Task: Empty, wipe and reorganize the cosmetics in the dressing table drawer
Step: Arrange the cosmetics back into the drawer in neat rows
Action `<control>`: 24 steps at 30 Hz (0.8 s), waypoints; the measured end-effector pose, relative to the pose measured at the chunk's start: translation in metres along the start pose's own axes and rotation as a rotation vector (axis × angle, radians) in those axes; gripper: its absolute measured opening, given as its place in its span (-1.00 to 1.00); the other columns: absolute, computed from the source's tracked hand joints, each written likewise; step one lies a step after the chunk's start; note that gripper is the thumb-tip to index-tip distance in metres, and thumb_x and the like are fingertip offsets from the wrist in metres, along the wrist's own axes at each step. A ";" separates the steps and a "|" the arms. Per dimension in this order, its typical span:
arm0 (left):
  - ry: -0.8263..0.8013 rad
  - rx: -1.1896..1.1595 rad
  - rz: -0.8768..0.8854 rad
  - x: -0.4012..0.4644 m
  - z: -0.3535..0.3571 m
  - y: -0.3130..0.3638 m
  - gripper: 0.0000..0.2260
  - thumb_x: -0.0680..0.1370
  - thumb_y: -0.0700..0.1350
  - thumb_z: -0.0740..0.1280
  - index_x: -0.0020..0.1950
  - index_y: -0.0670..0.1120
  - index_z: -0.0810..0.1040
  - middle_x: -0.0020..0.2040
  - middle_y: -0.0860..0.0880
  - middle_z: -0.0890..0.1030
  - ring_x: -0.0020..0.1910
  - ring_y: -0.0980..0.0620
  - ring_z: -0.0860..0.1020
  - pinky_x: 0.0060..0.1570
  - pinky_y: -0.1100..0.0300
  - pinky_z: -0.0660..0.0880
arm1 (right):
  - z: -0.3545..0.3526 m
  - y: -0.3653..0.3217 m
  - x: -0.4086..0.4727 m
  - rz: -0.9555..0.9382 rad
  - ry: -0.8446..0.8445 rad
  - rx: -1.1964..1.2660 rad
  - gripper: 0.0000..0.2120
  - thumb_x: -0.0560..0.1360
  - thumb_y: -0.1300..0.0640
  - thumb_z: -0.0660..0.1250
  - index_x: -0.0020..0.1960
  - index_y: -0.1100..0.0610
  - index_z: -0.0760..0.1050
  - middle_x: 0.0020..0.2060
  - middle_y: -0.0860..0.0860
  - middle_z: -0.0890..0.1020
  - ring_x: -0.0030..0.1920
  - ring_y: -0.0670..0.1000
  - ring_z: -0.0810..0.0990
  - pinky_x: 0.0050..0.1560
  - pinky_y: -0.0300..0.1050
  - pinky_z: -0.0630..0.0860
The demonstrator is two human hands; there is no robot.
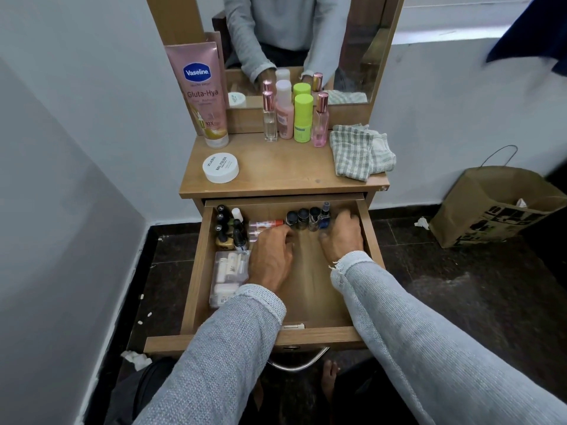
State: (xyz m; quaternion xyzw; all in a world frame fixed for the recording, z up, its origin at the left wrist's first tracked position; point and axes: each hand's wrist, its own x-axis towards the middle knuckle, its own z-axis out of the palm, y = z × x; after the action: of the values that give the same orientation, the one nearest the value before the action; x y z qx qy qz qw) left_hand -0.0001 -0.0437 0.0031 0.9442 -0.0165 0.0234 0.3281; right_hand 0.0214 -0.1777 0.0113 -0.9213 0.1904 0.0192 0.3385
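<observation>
Head view looks down on both hands inside the open drawer (196,271). The left hand (271,259) has its fingers bent down near a small pink tube with a red cap (265,223), but I cannot tell if it really holds the tube or only touches it. The right hand (342,237) lies at the back right, fingers curled beside the row of small dark bottles (308,219); whether it clamps one of them is hidden by the hand itself. I think the risk is here: these bottles stand upright and close together, so a push from the knuckles could knock one over and bring down its neighbours, and the same could happen to the cluster of nail polish bottles (228,228) in the back left corner. A clear pouch with white items (228,277) lies flat along the left wall, just beside the left wrist, and a sleeve could drag it. The drawer is wooden, pulled far out, with its middle floor bare. Above, on the surface (276,173), stand a Vaseline tube (201,93), four bottles (294,118), a white jar (220,168) and a checked cloth (359,153).
</observation>
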 end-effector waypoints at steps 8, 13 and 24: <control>0.038 0.025 -0.013 0.001 -0.002 0.001 -0.81 0.56 -0.17 0.37 0.16 -0.04 0.61 0.05 -0.04 0.68 0.00 -0.01 0.64 0.00 0.03 0.60 | -0.027 -0.007 -0.026 -0.330 0.035 -0.176 -0.77 0.49 -0.01 0.33 0.02 0.02 0.32 -0.09 -0.02 0.53 -0.15 0.05 0.54 -0.07 0.01 0.53; 0.025 0.008 -0.030 0.002 -0.003 -0.001 -0.84 0.54 -0.13 0.37 0.11 0.01 0.60 0.02 0.02 0.68 -0.01 0.01 0.62 0.00 0.02 0.58 | -0.052 -0.056 -0.007 -0.581 0.174 -0.224 -0.80 0.55 -0.01 0.27 0.10 0.06 0.37 -0.30 -0.09 0.44 -0.36 -0.05 0.45 -0.27 -0.13 0.47; 0.046 -0.012 0.018 0.001 0.004 -0.005 -0.85 0.55 -0.10 0.35 0.11 0.01 0.57 0.04 0.05 0.64 0.01 0.07 0.59 0.03 0.08 0.55 | -0.074 -0.147 0.079 -0.539 0.202 -0.463 -0.58 0.52 0.16 0.27 0.33 0.15 0.25 0.05 0.14 0.58 -0.02 0.23 0.58 -0.15 0.04 0.39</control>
State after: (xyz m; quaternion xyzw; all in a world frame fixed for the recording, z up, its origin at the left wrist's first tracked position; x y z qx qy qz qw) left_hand 0.0011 -0.0426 -0.0035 0.9412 -0.0177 0.0480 0.3340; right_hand 0.1411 -0.1483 0.1460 -0.9878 -0.0361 -0.1191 0.0937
